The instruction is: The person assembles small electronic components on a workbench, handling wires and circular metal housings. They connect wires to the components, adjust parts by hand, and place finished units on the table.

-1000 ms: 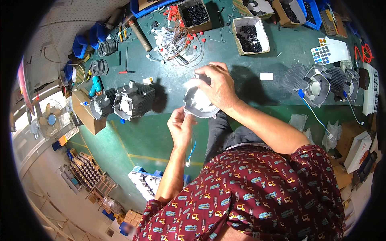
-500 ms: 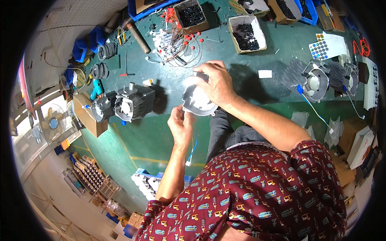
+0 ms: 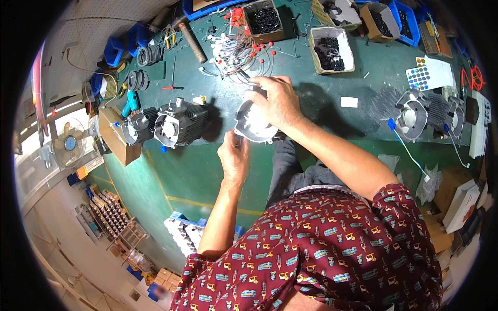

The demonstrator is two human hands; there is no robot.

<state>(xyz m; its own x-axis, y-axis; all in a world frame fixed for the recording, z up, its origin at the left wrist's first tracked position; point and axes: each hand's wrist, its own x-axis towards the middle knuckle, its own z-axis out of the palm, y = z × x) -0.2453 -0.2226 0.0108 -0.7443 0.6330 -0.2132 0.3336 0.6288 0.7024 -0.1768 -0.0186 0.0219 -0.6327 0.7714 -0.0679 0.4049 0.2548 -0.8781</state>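
Housing (image 3: 255, 125), grey and open-faced, held at the near edge of the bench (image 3: 384, 65) in front of you: your right grip (image 3: 281, 105) is closed on its upper rim. Your left grip (image 3: 233, 158) has its fingertips at the lower left edge, though whether they clasp it cannot be told. Two finned units (image 3: 182, 125) sit to the left, with loose wires (image 3: 234, 58) and a carton (image 3: 344, 45) of black parts (image 3: 329, 54) farther back.

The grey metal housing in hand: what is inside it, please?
The grey metal housing shows a pale interior, bright with glare, so detail cannot be told. The right hand covers its upper right part, hiding what lies there.
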